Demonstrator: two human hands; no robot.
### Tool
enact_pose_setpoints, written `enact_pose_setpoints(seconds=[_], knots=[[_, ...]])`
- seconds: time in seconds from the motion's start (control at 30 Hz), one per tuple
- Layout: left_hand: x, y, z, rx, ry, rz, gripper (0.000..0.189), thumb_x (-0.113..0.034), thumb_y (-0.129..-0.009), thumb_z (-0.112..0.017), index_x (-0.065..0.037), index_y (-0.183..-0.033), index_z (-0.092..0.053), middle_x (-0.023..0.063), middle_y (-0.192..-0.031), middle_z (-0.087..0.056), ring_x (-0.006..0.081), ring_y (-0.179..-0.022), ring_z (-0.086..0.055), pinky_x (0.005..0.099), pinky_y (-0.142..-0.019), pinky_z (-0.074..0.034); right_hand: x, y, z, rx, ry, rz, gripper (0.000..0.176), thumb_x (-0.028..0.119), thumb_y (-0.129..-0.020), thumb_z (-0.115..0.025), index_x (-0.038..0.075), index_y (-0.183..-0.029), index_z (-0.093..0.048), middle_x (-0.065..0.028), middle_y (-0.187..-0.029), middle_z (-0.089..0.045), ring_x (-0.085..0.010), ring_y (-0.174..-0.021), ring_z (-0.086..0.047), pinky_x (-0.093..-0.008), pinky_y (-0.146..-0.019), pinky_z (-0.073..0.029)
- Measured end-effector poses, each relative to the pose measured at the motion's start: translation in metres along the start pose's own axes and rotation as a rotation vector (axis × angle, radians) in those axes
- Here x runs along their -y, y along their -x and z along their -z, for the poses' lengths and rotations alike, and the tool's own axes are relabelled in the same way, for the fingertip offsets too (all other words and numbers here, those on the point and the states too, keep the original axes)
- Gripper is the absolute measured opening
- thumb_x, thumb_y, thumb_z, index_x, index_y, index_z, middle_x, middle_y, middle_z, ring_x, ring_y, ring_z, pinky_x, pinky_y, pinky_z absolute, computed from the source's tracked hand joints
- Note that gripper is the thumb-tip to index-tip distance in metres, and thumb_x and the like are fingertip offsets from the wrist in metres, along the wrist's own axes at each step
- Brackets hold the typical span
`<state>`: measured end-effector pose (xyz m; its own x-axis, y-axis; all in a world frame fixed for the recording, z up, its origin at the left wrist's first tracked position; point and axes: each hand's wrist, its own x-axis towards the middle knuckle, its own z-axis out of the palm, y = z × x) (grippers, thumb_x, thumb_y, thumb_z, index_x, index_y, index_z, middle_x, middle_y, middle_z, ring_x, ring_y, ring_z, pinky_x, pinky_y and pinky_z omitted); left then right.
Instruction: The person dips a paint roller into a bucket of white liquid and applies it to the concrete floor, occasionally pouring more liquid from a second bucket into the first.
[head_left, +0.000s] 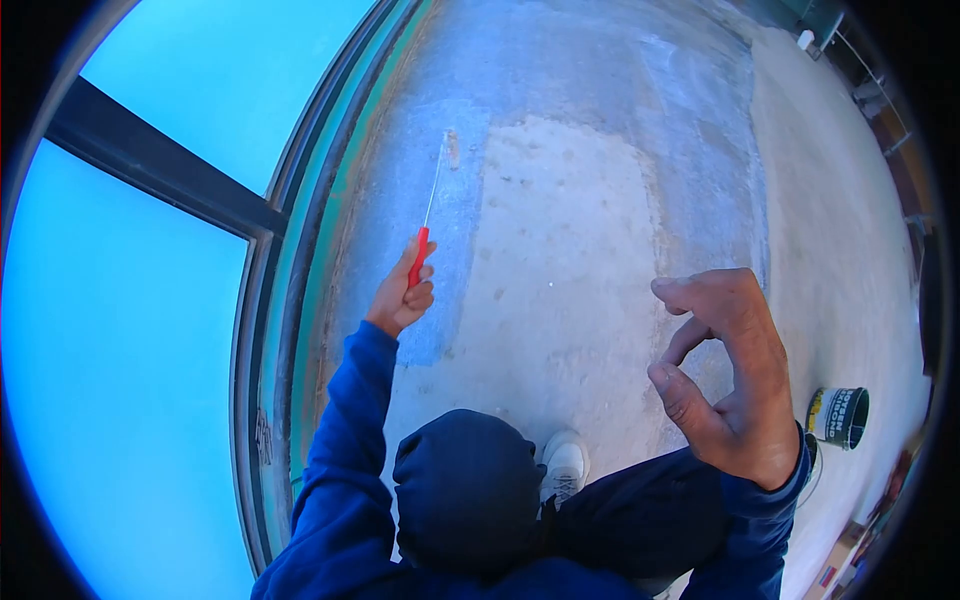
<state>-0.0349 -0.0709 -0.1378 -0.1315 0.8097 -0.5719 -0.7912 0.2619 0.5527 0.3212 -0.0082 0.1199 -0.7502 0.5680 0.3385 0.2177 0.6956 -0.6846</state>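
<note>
Two hands are seen in the head view, both reaching out from blue sleeves, and everything is placed here against the dark window frame point(165, 170) that runs along the left side. The left hand point(405, 295) is raised near that frame, just to its right, and is closed around the red grip of a red-handled tool point(420, 250). The tool's thin metal shaft is pointed up and away from the hand, and its small tip is laid against the grey concrete surface point(600, 150) beside the frame. Whether the tip is pressed on or only close cannot be told.

The right hand point(735, 380) is held well apart from the frame, nearer the camera. Its fingers are curled but kept apart from the thumb, and nothing is held in it.

A dark hood point(465, 490) is seen low in the view, with a white shoe point(565, 465) just beside it. A bucket point(838, 415) is stood farthest from the frame, past the right hand.
</note>
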Motion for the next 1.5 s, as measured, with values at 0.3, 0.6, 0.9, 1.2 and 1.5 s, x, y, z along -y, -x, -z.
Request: enact_pose_setpoints(seconds=[0.3, 0.6, 0.9, 1.2, 1.5], knots=[[0.015, -0.1, 0.043, 0.265, 0.294, 0.142, 0.036, -0.037, -0.099, -0.047, -0.008, -0.119, -0.051, -0.0045, -0.065, -0.045, 0.0041, -0.044, -0.037, 0.0197, -0.04, -0.032, 0.005, 0.006, 0.002, -0.015, 0.07, -0.021, 0.049, -0.002, -0.074, -0.069, 0.003, -0.12, -0.055, -0.0183, -0.106, -0.053, -0.0249, -0.086, -0.055, -0.0274, -0.06, -0.051], [0.014, -0.079, 0.034, -0.229, -0.226, -0.096, 0.035, -0.037, -0.097, -0.049, -0.008, -0.116, -0.052, -0.0014, -0.068, -0.046, 0.0071, -0.046, -0.037, 0.0247, -0.041, -0.031, -0.007, -0.004, 0.0, 0.046, 0.058, -0.039, 0.052, -0.002, -0.072, -0.07, 0.003, -0.121, -0.054, -0.0176, -0.103, -0.052, -0.024, -0.082, -0.054, -0.0283, -0.059, -0.05], [-0.012, -0.18, 0.016, -0.455, -0.491, -0.213, 0.03, -0.035, -0.096, -0.048, -0.007, -0.088, -0.052, 0.002, -0.058, -0.043, 0.0121, -0.036, -0.035, 0.0288, -0.032, -0.024, -0.011, -0.012, -0.005, 0.068, 0.01, -0.062, 0.055, -0.005, -0.07, -0.07, 0.002, -0.121, -0.053, -0.0168, -0.102, -0.052, -0.0236, -0.082, -0.053, -0.0284, -0.06, -0.049], [0.02, -0.108, 0.018, -0.558, -0.694, -0.238, 0.027, -0.033, -0.093, -0.053, -0.007, -0.089, -0.058, 0.0025, -0.058, -0.046, 0.0127, -0.037, -0.039, 0.0287, -0.032, -0.028, -0.02, -0.009, -0.007, 0.036, 0.032, -0.043, 0.05, 0.003, -0.069, -0.068, 0.002, -0.117, -0.055, -0.017, -0.102, -0.052, -0.0193, -0.067, -0.061, -0.0285, -0.062, -0.05], [-0.009, -0.169, 0.017, -0.706, -1.01, -0.395, 0.034, -0.033, -0.092, -0.053, -0.003, -0.081, -0.064, 0.0091, -0.056, -0.056, 0.0206, -0.041, -0.053, 0.0364, -0.037, -0.039, -0.013, -0.006, -0.003, 0.003, 0.032, -0.045, 0.049, 0.002, -0.07, -0.069, 0.002, -0.117, -0.055, -0.0165, -0.102, -0.052, -0.0188, -0.068, -0.061, -0.0289, -0.063, -0.05]])
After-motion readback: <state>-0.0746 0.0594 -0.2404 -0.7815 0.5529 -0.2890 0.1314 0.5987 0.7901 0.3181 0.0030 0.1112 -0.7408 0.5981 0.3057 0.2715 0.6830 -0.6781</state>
